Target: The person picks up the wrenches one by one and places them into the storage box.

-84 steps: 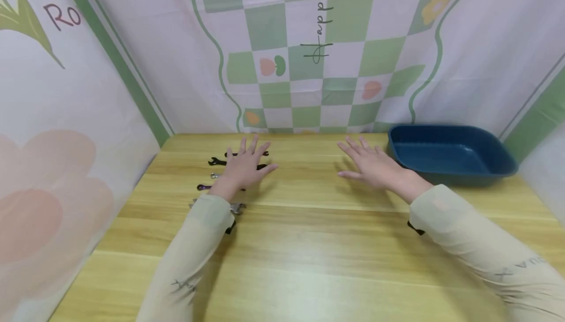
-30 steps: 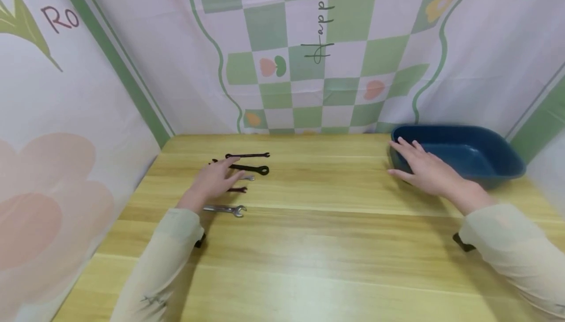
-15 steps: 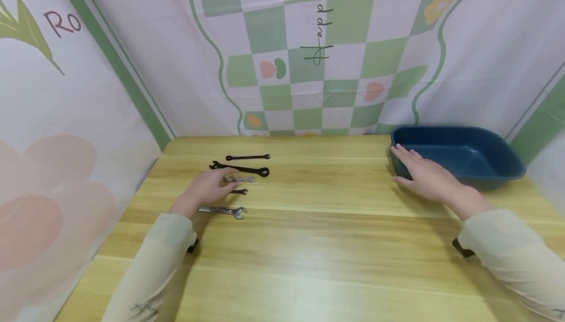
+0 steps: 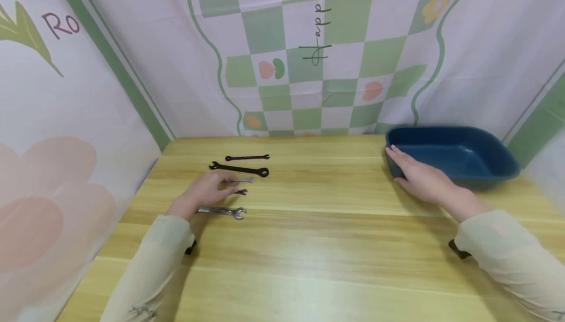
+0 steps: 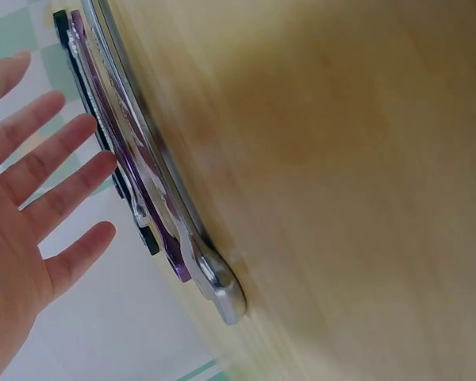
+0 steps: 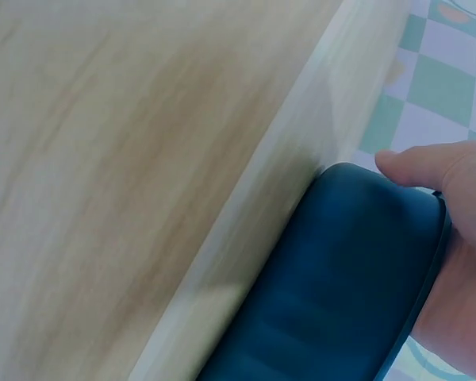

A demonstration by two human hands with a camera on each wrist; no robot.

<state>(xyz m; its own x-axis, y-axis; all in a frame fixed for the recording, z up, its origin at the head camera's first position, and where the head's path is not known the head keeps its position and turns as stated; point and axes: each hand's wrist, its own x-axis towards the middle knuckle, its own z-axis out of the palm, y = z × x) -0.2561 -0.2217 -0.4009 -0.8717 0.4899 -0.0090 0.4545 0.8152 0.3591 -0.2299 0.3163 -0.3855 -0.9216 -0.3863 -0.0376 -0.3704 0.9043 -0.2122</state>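
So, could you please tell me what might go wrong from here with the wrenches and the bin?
The wrenches lie close together, so the left hand above them might nudge or catch a neighbouring one. The right hand grips the blue bin at its left end only, so a pull could swing it round.

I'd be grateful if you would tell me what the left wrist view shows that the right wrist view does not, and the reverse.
Only the left wrist view shows the left hand, fingers spread, and several wrenches in silver, purple and dark finishes. Only the right wrist view shows the right hand and the blue bin it touches. Both share the wooden tabletop and part of the checked cloth.
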